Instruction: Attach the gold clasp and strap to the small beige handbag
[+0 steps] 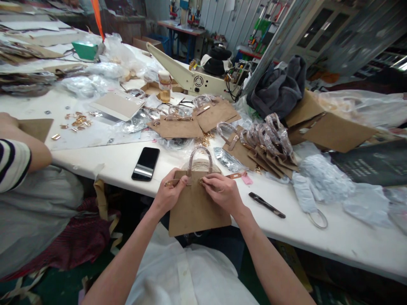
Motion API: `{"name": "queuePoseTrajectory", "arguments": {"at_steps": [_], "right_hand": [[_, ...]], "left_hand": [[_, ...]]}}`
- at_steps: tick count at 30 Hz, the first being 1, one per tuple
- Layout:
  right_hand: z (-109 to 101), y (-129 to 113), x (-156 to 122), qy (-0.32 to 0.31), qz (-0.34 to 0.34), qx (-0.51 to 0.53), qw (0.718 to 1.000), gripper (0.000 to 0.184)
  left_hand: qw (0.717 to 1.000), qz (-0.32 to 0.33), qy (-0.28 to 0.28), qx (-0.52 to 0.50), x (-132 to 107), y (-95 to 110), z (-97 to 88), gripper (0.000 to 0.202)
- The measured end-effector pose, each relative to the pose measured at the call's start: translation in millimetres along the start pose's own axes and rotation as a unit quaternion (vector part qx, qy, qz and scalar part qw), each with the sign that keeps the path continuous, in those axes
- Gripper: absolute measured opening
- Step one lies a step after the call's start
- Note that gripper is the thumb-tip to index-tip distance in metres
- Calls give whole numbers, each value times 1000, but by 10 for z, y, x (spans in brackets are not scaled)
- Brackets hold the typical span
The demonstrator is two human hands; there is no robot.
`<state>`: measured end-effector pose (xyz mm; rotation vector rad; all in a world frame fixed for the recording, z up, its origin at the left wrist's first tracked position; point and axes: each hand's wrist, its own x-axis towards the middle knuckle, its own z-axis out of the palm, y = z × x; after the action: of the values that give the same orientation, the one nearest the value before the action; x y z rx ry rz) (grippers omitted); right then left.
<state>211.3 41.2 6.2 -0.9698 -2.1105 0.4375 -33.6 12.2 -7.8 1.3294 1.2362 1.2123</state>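
A brown bag panel with a plastic-wrapped handle leans over the table's front edge, between my two hands. My left hand is closed on its upper left edge, with the thumb on the front and a narrow brown strap under the fingers. At the upper right of the panel, the fingers of my right hand pinch a small gold-coloured metal piece against the front. Behind the handle lies a pale coil of cord, partly hidden.
A phone lies to the left, a black cutter knife to the right. More handled panels and gold fittings lie beyond. A co-worker's arm is at far left. A cream machine stands behind.
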Motion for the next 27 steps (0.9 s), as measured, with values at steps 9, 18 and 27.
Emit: {"name": "queuePoseTrajectory", "arguments": {"at_steps": [9, 18, 27], "right_hand": [[28, 123, 31, -35, -52, -23, 998, 15], [210, 114, -41, -3, -39, -59, 997, 14], [275, 115, -79, -6, -45, -106, 993, 19]], "left_hand": [[998, 20, 1, 62, 19, 13, -20, 32], [998, 14, -2, 61, 35, -46, -20, 31], [998, 21, 8, 51, 12, -43, 8, 34]]}}
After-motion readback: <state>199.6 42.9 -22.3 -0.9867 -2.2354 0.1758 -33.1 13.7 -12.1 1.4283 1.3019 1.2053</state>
